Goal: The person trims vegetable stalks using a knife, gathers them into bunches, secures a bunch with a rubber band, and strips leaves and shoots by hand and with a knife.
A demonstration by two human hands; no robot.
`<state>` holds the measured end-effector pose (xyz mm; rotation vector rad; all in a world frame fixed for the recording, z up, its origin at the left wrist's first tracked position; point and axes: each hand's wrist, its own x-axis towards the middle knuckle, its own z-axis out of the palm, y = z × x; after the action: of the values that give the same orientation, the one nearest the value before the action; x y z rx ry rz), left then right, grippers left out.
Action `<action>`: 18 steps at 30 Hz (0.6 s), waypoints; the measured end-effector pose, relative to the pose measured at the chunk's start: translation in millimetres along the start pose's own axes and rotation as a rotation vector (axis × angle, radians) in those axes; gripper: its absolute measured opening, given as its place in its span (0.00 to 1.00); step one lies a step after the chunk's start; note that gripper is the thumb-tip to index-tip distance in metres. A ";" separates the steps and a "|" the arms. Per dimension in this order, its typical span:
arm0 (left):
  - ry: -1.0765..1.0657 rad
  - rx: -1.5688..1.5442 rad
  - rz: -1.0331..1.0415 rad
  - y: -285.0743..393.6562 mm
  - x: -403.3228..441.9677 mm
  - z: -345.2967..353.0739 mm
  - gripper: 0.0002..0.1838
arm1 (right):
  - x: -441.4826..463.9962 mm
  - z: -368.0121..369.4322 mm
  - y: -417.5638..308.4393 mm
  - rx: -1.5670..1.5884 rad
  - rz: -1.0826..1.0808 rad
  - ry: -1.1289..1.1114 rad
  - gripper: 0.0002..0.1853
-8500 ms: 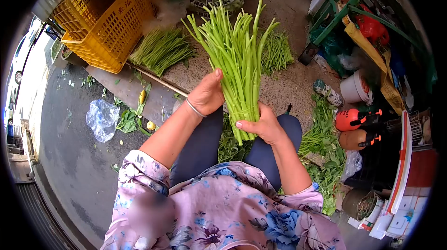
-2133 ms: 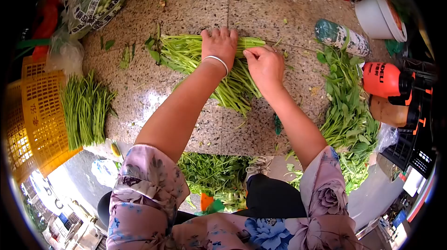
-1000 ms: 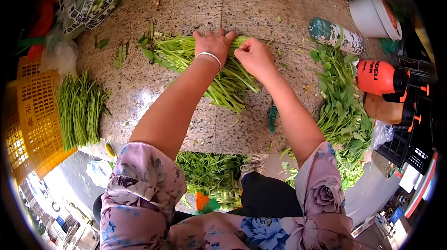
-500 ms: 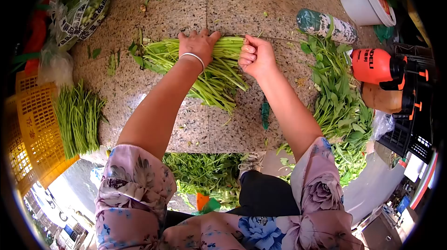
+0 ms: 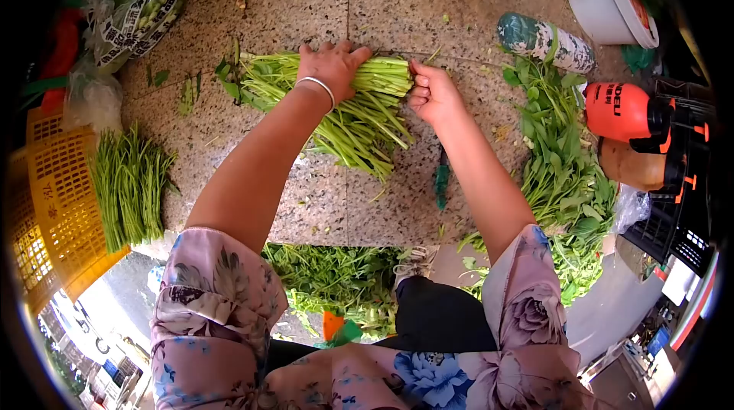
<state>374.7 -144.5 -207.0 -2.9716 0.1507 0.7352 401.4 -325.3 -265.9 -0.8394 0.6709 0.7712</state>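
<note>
A pile of green stems (image 5: 352, 133) lies on the speckled stone floor (image 5: 298, 9), cut ends to the right. My left hand (image 5: 330, 70), with a white bangle at the wrist, rests over the upper stems, fingers spread and pressing on them. At the cut ends on the right is my right hand (image 5: 433, 93), its thumb and fingers pinched together. Whatever may be between those fingertips is too small to make out. A dark green object (image 5: 442, 179) lies on the stone below my right hand.
On the left a stem bundle (image 5: 134, 188) stands beside a yellow crate (image 5: 73, 196). Leafy greens (image 5: 562, 150) lie at the right near a wrapped bottle (image 5: 547, 42), a white bucket (image 5: 612, 9) and a red sprayer (image 5: 618, 110). More greens (image 5: 336, 276) lie below the stone edge.
The upright bunch held in both hands earlier is gone from view; stems now lie on the stone. My right hand has moved slightly right of the cut ends, while my left stays on the stems.
</note>
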 end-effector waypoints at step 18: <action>0.127 -0.032 0.096 -11.0 -6.0 12.4 0.37 | -2.0 24.9 5.1 -0.322 -0.388 0.470 0.08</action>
<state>365.0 -131.9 -214.6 -3.0604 0.2933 0.5628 401.5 -302.9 -253.9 -1.4228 0.7737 0.3291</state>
